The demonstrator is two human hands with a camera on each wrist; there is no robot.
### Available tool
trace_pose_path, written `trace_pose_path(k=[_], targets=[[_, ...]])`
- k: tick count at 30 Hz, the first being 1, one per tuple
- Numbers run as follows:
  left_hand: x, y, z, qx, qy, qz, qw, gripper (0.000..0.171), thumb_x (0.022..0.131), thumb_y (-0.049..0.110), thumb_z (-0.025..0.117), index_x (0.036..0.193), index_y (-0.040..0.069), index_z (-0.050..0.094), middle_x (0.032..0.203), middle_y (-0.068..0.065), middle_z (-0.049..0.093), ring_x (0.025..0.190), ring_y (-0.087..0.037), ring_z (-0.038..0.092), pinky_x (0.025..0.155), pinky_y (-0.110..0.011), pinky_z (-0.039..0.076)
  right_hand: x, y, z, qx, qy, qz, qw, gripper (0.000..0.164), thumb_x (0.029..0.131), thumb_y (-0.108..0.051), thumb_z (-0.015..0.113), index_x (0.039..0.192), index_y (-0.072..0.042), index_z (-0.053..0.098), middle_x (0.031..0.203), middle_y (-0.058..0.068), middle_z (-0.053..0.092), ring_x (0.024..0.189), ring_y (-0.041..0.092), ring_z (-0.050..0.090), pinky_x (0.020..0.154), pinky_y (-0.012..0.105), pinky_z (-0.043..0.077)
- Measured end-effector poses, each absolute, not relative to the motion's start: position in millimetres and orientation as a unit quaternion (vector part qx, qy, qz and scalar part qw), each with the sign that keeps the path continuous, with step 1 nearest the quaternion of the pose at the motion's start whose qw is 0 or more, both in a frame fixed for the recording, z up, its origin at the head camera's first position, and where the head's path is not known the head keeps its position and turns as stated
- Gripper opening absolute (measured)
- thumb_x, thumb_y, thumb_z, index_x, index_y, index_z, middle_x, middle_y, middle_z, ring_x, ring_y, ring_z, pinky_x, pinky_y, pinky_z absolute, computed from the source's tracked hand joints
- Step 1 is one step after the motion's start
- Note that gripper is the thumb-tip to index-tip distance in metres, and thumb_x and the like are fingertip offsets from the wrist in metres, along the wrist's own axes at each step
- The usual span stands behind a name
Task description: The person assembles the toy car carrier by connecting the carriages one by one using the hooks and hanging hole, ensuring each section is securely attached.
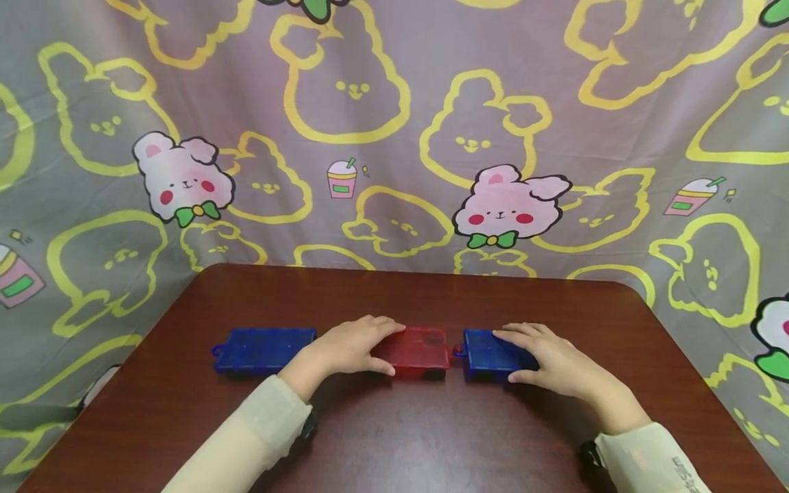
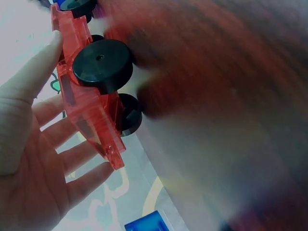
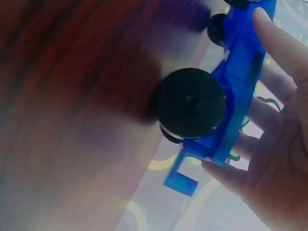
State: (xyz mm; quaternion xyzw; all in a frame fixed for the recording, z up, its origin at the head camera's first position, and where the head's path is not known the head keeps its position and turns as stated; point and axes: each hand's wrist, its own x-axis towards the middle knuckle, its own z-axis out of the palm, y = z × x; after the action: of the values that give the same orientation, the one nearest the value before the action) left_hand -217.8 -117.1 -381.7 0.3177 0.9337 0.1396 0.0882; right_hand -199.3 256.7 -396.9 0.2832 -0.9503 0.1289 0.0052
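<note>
My left hand [image 1: 351,346] grips a red see-through toy train car [image 1: 425,348], thumb on its near side and fingers on its far side. Black wheels [image 2: 103,65] show beneath that car in the left wrist view. With my right hand [image 1: 557,359] I hold a blue toy train car [image 1: 487,352] in the same way, its black wheels [image 3: 190,102] at the table surface. Between the two cars sits a small blue ring [image 1: 458,350] with a red bit at it; whether it is hooked cannot be told. The palm side hides part of each car in the head view.
A second blue car [image 1: 261,350] stands left of my left hand, a ring at its left end. All three cars form a row across the brown table [image 1: 394,424]. Behind the table hangs a curtain [image 1: 394,157] printed with rabbits.
</note>
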Motion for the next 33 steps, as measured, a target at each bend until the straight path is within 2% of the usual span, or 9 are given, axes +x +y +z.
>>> trace_pose_path(k=[7, 14, 27, 33], targets=[[-219, -132, -367, 0.316, 0.934, 0.143, 0.083, 0.080, 0.083, 0.051, 0.075, 0.150, 0.019, 0.045, 0.151, -0.004, 0.049, 0.140, -0.026, 0.044, 0.109, -0.050, 0.044, -202, 245, -384, 0.277, -0.947, 0.165, 0.008, 0.072, 0.084, -0.039, 0.078, 0.146, -0.018, 0.050, 0.148, 0.016, 0.049, 0.137, 0.044, 0.040, 0.099, 0.069, 0.043], [-218, -171, -344, 0.278, 0.945, 0.156, 0.073, 0.081, 0.085, 0.044, 0.077, 0.152, 0.016, 0.041, 0.154, -0.008, 0.045, 0.143, -0.031, 0.040, 0.113, -0.054, 0.038, -214, 217, -378, 0.294, -0.936, 0.194, 0.007, 0.073, 0.087, -0.039, 0.076, 0.150, -0.020, 0.045, 0.152, 0.015, 0.045, 0.141, 0.042, 0.036, 0.104, 0.068, 0.040], [-201, -249, -352, 0.190, 0.962, 0.188, 0.047, 0.079, 0.085, 0.041, 0.077, 0.148, 0.006, 0.044, 0.149, -0.023, 0.048, 0.138, -0.045, 0.042, 0.110, -0.064, 0.035, -225, 169, -382, 0.320, -0.920, 0.222, -0.039, 0.074, 0.087, -0.043, 0.074, 0.151, -0.022, 0.044, 0.154, 0.012, 0.043, 0.143, 0.037, 0.037, 0.108, 0.065, 0.039], [-195, -262, -361, 0.155, 0.967, 0.193, 0.063, 0.084, 0.081, 0.048, 0.078, 0.147, 0.007, 0.046, 0.152, -0.034, 0.036, 0.139, -0.054, 0.034, 0.106, -0.069, 0.034, -231, 150, -388, 0.335, -0.912, 0.230, -0.058, 0.074, 0.088, -0.045, 0.072, 0.151, -0.020, 0.044, 0.154, 0.011, 0.043, 0.143, 0.034, 0.039, 0.111, 0.060, 0.038]])
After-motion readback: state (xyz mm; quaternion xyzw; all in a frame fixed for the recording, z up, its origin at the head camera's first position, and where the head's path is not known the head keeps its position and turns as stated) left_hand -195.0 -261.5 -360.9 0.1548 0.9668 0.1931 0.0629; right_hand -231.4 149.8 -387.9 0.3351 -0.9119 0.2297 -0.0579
